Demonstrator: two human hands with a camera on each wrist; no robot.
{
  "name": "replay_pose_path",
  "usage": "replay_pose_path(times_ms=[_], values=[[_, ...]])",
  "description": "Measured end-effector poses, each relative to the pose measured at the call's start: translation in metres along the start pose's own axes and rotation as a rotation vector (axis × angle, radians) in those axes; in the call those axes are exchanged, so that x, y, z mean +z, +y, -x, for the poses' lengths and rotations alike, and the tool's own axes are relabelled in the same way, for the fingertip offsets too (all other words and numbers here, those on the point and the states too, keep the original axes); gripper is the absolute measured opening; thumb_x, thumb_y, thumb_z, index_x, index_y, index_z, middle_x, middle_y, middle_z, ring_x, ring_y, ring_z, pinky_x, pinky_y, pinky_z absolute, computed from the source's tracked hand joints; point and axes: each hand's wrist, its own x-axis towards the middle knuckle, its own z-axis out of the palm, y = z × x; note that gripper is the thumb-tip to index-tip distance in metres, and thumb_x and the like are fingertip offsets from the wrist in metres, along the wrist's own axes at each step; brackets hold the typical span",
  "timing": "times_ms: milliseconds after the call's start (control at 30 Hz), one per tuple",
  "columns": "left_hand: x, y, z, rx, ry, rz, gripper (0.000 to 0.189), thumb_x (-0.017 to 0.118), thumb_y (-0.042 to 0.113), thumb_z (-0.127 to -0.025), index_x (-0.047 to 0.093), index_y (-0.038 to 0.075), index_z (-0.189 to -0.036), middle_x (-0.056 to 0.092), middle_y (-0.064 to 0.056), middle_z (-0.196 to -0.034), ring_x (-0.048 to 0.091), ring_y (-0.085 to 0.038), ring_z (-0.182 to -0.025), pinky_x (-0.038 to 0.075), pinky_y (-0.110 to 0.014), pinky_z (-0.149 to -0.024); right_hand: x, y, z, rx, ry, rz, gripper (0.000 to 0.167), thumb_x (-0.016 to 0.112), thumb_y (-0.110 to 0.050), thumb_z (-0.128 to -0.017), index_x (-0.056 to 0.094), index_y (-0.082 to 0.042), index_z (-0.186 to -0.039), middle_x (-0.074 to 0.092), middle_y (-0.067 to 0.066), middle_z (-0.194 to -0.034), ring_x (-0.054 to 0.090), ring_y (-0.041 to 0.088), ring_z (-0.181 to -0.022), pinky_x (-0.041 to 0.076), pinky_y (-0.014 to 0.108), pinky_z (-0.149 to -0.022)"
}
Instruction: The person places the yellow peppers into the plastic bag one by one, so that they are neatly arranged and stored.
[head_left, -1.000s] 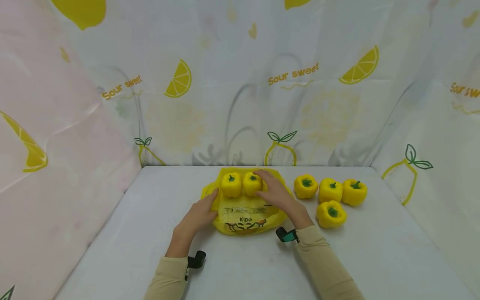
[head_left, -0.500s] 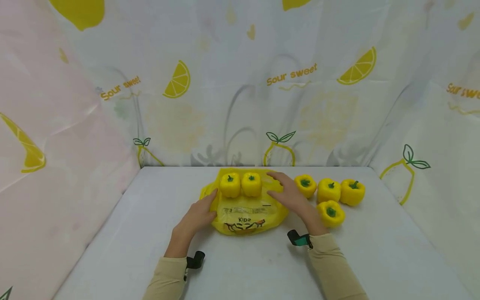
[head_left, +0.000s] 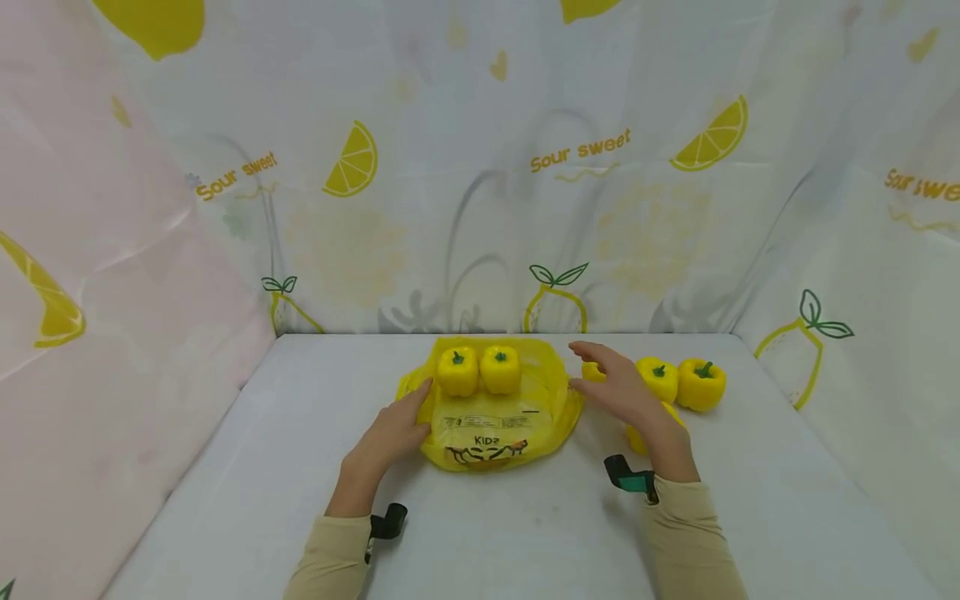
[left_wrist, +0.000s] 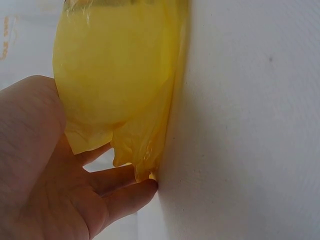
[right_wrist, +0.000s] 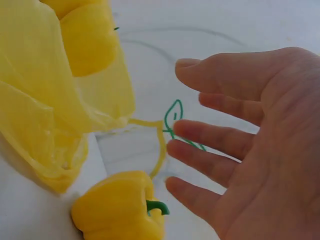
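Observation:
A yellow plastic bag point(head_left: 495, 417) printed "KIDZ" lies flat on the white table. Two yellow bell peppers point(head_left: 457, 372) sit side by side on its far part, green stems up. My left hand point(head_left: 386, 433) rests against the bag's left edge, its fingers extended; in the left wrist view the fingers point(left_wrist: 120, 195) lie partly behind the thin plastic. Holding nothing, my right hand point(head_left: 626, 396) hovers right of the bag with fingers spread, partly hiding loose peppers in the head view. The right wrist view shows one loose bell pepper point(right_wrist: 122, 207) below its fingertips.
On the right of the table stands a loose group of yellow bell peppers point(head_left: 701, 385). A printed cloth backdrop point(head_left: 450, 208) with lemon drawings rises behind the table point(head_left: 510, 533) and at both sides. Each wrist carries a small black camera point(head_left: 390, 521).
My right hand has let go of the right-hand pepper on the bag and moved right, over the loose peppers. The left hand has stayed at the bag's left edge.

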Motion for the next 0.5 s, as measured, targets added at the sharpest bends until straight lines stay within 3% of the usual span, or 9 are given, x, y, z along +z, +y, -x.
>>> replay_pose_path(times_ms=[267,500], values=[[-0.001,-0.001,0.0,0.002,0.0,0.007,0.072,0.053,0.012,-0.092,0.024,0.011,-0.159,0.031,-0.013,-0.163,0.031,-0.036,-0.149,0.027,-0.055,-0.121,-0.024,0.005,0.016,0.1,-0.114,0.003,0.062,0.064,-0.038,-0.094,0.044,-0.015,-0.148,0.049,0.014,-0.15,0.043,0.037,-0.139,0.034,0.06,-0.115],[0.0,0.0,0.0,-0.003,-0.004,0.003,0.072,0.052,0.012,-0.093,0.023,0.01,-0.159,0.031,-0.013,-0.162,0.031,-0.036,-0.149,0.027,-0.055,-0.121,-0.04,0.007,0.029,0.068,-0.179,0.03,0.065,0.067,-0.034,-0.092,0.046,-0.006,-0.147,0.052,0.022,-0.145,0.048,0.042,-0.133,0.04,0.061,-0.109]])
